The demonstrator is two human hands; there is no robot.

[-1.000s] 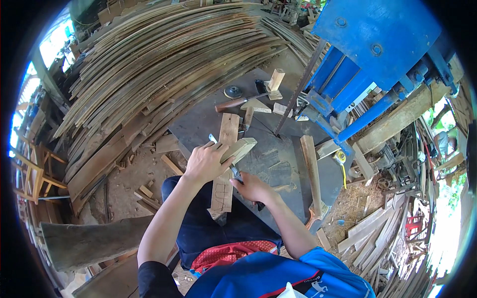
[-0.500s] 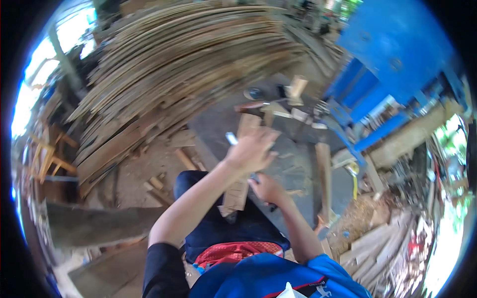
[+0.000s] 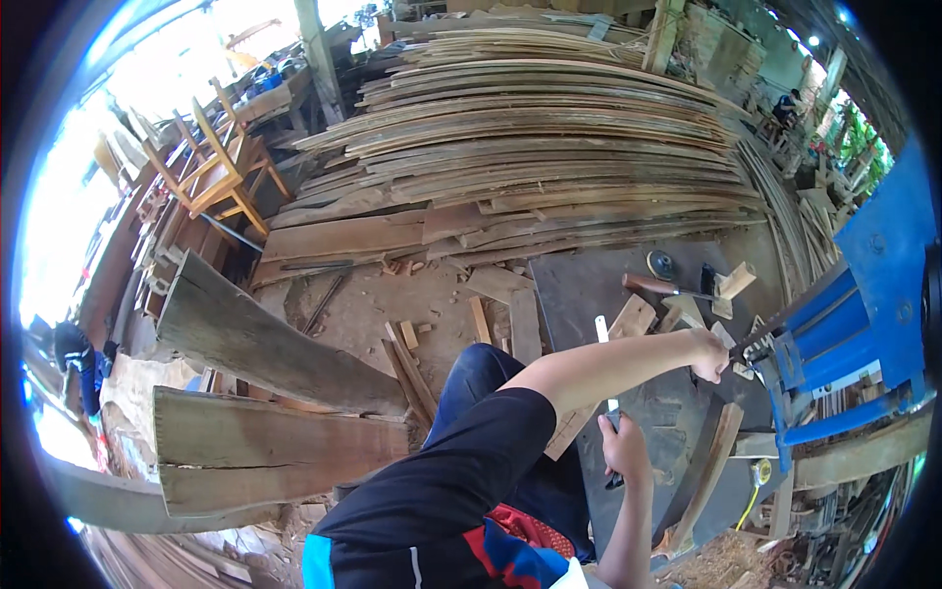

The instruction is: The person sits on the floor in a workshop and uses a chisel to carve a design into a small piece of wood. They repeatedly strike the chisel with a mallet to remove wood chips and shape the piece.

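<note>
The right hand is gripping a metal-bladed tool, seemingly stiff and light, best held by its dark handle; ahead and rightward, the left hand is hovering partly curled, contents unclear.

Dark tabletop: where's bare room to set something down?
The dark tabletop looks bare at its far-left corner, left of the brown-handled tool and wooden board. A dusty patch lies between the right hand and long wooden strip. Offcuts crowd the area by the blue machine and left hand.
</note>
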